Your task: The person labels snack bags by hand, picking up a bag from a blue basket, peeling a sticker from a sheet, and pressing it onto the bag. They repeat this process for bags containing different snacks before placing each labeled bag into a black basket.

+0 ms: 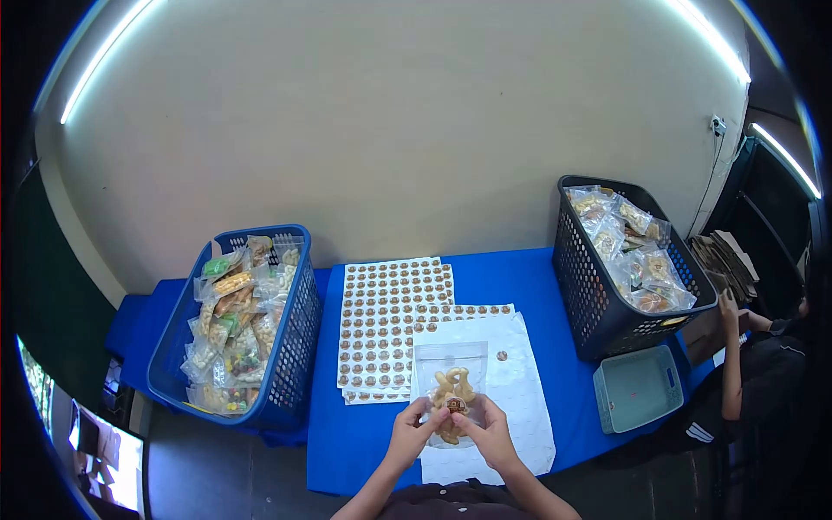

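The left hand and the right hand both grip a clear bag, one at each side. Each grip is closed on the bag, with the thumbs on the front, close to a round brown sticker. The bag is right between the two hands, so neither hand is nearer. The sticker sits in the middle, just past the thumb tips.

The bag's long way runs from the person's tummy toward the wall. Its flat top points away, to the wall, and its bottom points back to the person. Curly tan snacks fill the lower part.

The bag is over a big white paper; I cannot tell if they touch. One loose sticker lies on the paper, up and right of the bag. Past the paper, sheets of round stickers lie on the blue surface. A blue basket of snack bags is at the left, and a dark basket of them at the right.
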{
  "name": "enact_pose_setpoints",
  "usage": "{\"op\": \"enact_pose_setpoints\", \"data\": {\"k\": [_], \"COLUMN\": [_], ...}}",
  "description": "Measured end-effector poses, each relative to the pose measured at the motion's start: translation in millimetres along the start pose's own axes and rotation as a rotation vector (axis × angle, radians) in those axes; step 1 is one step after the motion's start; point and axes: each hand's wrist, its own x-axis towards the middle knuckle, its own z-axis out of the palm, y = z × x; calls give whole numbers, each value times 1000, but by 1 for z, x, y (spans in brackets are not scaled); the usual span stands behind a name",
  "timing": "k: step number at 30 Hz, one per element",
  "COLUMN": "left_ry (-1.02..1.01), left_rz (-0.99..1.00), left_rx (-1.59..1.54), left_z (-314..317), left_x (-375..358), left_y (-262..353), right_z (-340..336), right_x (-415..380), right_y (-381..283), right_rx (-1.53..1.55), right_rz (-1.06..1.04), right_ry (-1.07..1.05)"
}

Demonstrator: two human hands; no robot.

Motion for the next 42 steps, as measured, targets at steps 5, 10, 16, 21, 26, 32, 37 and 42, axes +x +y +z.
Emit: {"op": "enact_pose_setpoints", "data": {"k": [5, 10, 16, 21, 26, 32, 37, 42], "left_ry": [-5, 116, 227, 183, 119, 151, 211, 175], "left_rz": [8, 57, 122, 108, 74, 94, 167, 193], "left_rx": [17, 86, 263, 82, 195, 152, 240, 337], "left_z": [-10, -3, -2, 2, -15, 4, 8, 2], "left_x": [1, -4, 3, 1, 6, 3, 3, 2], "left_y": [-4, 10, 4, 15, -16, 2, 1, 2], "right_z": [-5, -5, 10, 7, -5, 2, 8, 4], "right_x": [3, 10, 13, 14, 15, 17, 14, 12], "right_y": [7, 1, 0, 4, 10, 6, 7, 12], "right_rx": [193, 73, -3, 68, -5, 13, -4, -25], "right_rz": [102, 76, 22, 28, 36, 16, -31, 16], "right_ry": [-14, -105, -21, -16, -47, -17, 56, 66]}}
